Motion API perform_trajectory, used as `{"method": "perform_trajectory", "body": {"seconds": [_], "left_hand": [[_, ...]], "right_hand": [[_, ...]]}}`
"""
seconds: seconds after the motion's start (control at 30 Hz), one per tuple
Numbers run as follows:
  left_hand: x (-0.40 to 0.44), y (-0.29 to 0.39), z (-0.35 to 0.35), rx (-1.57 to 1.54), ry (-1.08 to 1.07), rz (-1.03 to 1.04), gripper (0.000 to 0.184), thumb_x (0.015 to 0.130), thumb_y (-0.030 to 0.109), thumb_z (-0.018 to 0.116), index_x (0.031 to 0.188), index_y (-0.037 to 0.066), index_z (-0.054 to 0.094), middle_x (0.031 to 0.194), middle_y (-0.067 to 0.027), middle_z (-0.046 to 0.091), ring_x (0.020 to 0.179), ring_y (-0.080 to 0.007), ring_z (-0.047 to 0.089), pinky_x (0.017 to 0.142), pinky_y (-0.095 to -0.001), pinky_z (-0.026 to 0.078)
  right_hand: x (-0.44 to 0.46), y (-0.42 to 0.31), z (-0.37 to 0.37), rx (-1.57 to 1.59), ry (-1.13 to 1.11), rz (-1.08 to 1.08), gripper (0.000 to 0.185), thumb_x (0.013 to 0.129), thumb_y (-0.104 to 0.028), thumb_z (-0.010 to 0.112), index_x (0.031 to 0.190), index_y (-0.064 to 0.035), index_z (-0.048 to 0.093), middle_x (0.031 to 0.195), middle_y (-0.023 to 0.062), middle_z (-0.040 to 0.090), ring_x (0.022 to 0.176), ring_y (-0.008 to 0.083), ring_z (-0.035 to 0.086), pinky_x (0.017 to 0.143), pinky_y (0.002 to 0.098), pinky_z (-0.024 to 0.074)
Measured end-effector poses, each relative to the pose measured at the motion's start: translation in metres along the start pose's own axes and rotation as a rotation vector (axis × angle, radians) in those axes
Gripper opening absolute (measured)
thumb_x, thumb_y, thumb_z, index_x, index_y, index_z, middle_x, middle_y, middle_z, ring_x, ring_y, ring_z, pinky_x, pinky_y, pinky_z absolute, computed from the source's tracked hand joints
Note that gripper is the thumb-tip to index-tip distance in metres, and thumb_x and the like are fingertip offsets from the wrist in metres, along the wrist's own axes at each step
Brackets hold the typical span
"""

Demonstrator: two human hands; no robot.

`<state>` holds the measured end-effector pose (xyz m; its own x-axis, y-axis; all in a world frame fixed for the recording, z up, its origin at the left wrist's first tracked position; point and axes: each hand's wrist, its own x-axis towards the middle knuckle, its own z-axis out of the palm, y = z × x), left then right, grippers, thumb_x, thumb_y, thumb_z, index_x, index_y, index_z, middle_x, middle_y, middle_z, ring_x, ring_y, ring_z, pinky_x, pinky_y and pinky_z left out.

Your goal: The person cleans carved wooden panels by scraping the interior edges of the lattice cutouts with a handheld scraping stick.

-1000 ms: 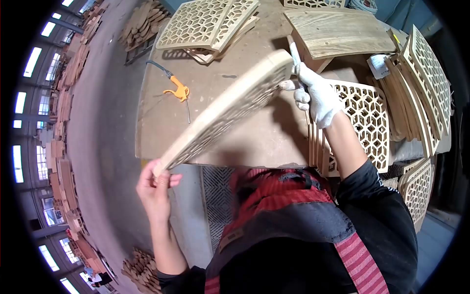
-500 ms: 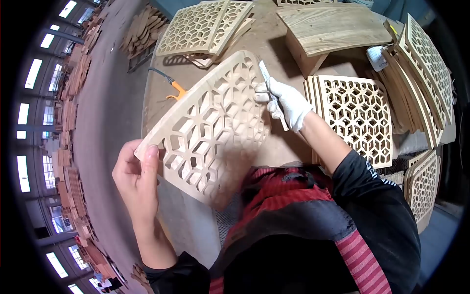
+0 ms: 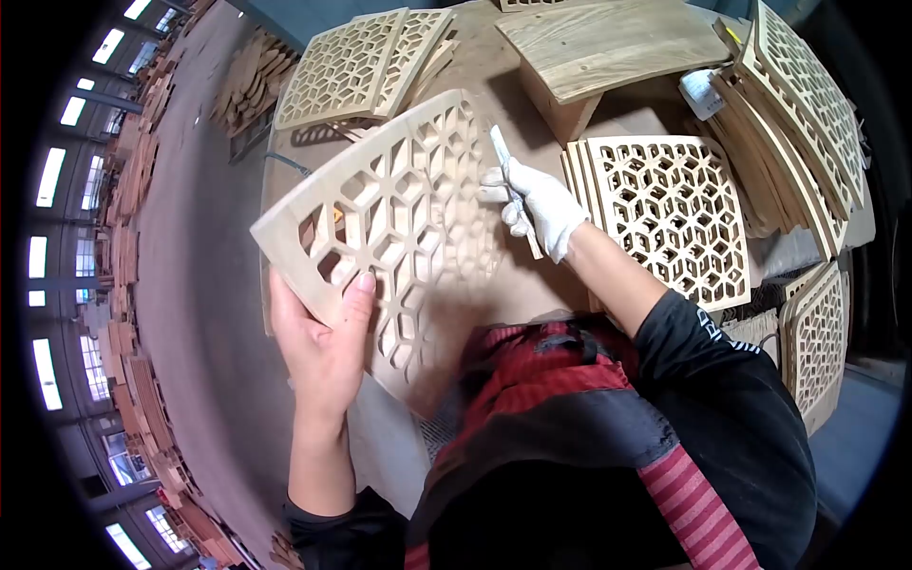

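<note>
My bare left hand [image 3: 328, 351] grips a pale wooden lattice panel [image 3: 388, 252] near its lower left edge, thumb on the upper face and fingers beneath. The panel is cut through in a pattern of diamonds and stars, and it is held tilted in front of me. My right hand [image 3: 546, 204], in a white glove, is closed round a thin pale flat strip [image 3: 500, 144], which sticks out at both ends of the fist; its exact kind is not clear. This hand is just beside the panel's right edge. Whether it touches the panel I cannot tell.
Lattice panels [image 3: 674, 214] lie stacked at my right, with more panels [image 3: 807, 104] leaning beyond them. Another pile [image 3: 347, 66] is at the far left of the table. A small wooden stand [image 3: 613, 47] is at the back. A white glove-like item [image 3: 701, 93] rests by the panels.
My left hand has moved right and inward along the panel's edge, and the panel has turned and tipped. The orange-handled tool is now mostly hidden behind it. My right hand still holds the strip.
</note>
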<state>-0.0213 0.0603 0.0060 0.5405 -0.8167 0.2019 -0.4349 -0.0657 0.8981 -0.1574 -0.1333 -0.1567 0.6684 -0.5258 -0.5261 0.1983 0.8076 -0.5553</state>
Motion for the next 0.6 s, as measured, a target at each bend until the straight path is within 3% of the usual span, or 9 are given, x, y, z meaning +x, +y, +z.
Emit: {"method": "perform_trajectory", "body": {"seconds": [0.1, 0.37, 0.5, 0.53, 0.6], "left_hand": [[0.003, 0.000, 0.003, -0.074, -0.033, -0.014, 0.051, 0.089, 0.001, 0.062, 0.134, -0.006, 0.039, 0.124, -0.0136, 0.054, 0.112, -0.0178, 0.055, 0.097, -0.0311, 0.044], [0.012, 0.006, 0.006, -0.133, -0.029, -0.061, 0.049, 0.089, -0.002, 0.059, 0.134, -0.004, 0.039, 0.124, -0.0149, 0.055, 0.104, -0.0165, 0.058, 0.088, -0.0296, 0.048], [0.025, 0.016, -0.001, -0.159, -0.056, -0.164, 0.049, 0.089, -0.002, 0.058, 0.134, -0.003, 0.039, 0.121, -0.0146, 0.057, 0.096, -0.0150, 0.060, 0.076, -0.0272, 0.051], [0.029, 0.016, -0.006, -0.144, -0.077, -0.167, 0.048, 0.089, -0.001, 0.059, 0.134, -0.002, 0.040, 0.120, -0.0137, 0.058, 0.093, -0.0145, 0.060, 0.073, -0.0263, 0.050], [0.038, 0.025, -0.008, -0.118, -0.100, -0.209, 0.046, 0.089, 0.000, 0.058, 0.132, -0.002, 0.041, 0.117, -0.0130, 0.059, 0.094, -0.0155, 0.061, 0.075, -0.0276, 0.050]], "right_hand": [[0.007, 0.007, -0.009, 0.002, -0.032, -0.009, 0.045, 0.100, -0.042, 0.046, 0.116, -0.0019, 0.057, 0.098, 0.0127, 0.069, 0.041, 0.0076, 0.045, 0.034, 0.0220, 0.0384], [0.000, 0.009, -0.003, -0.073, -0.048, -0.089, 0.047, 0.100, -0.038, 0.048, 0.124, 0.0009, 0.055, 0.106, 0.0159, 0.067, 0.044, 0.0098, 0.050, 0.036, 0.0227, 0.0414], [-0.014, 0.007, 0.015, -0.165, -0.039, -0.094, 0.030, 0.096, -0.027, 0.048, 0.106, -0.0020, 0.062, 0.094, 0.0115, 0.066, 0.046, 0.0098, 0.047, 0.038, 0.0221, 0.0385], [-0.016, 0.009, 0.017, -0.224, -0.035, -0.107, 0.029, 0.096, -0.027, 0.050, 0.104, -0.0027, 0.063, 0.084, 0.0080, 0.066, 0.043, 0.0093, 0.046, 0.037, 0.0217, 0.0372], [-0.020, 0.011, 0.020, -0.388, -0.085, -0.119, 0.027, 0.097, -0.026, 0.050, 0.100, -0.0041, 0.065, 0.077, 0.0052, 0.064, 0.042, 0.0080, 0.047, 0.036, 0.0213, 0.0354]]}}
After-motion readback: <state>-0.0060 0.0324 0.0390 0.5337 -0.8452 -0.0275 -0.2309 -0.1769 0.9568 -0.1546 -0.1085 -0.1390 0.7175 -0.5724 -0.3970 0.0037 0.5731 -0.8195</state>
